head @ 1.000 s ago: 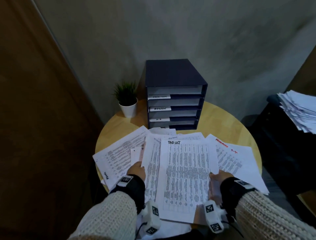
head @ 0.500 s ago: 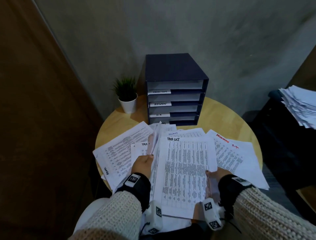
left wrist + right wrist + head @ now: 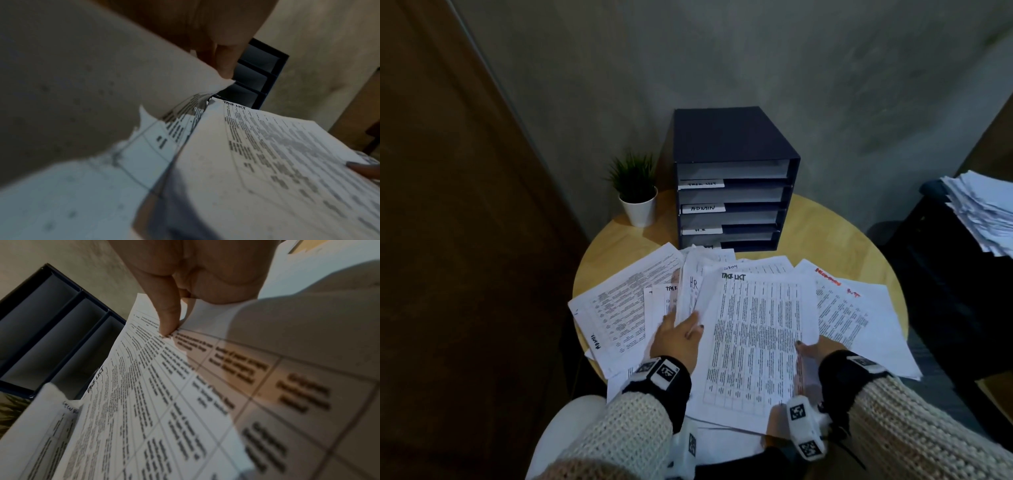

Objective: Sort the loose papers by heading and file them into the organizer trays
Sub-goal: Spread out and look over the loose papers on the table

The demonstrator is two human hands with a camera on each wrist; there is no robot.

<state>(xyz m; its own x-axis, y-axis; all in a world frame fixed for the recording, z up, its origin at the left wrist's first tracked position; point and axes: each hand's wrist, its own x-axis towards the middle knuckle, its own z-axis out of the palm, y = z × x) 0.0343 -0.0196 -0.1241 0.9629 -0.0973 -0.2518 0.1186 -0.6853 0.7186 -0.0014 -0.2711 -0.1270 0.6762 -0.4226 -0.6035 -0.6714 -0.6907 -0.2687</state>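
From the head view, loose papers (image 3: 626, 308) lay fanned over the near half of the round table (image 3: 825, 233), with the organizer (image 3: 732, 178) at the far edge beside a potted plant (image 3: 635, 192). The right hand (image 3: 813, 353) pinched the right edge of the task-list sheet (image 3: 756, 342); the left hand (image 3: 678, 337) gripped the HR sheet (image 3: 690, 294).

The left wrist view showed a finger (image 3: 222, 53) behind a raised, blurred sheet.

The right wrist view showed the thumb (image 3: 167, 311) pressing the task-list sheet's top face.
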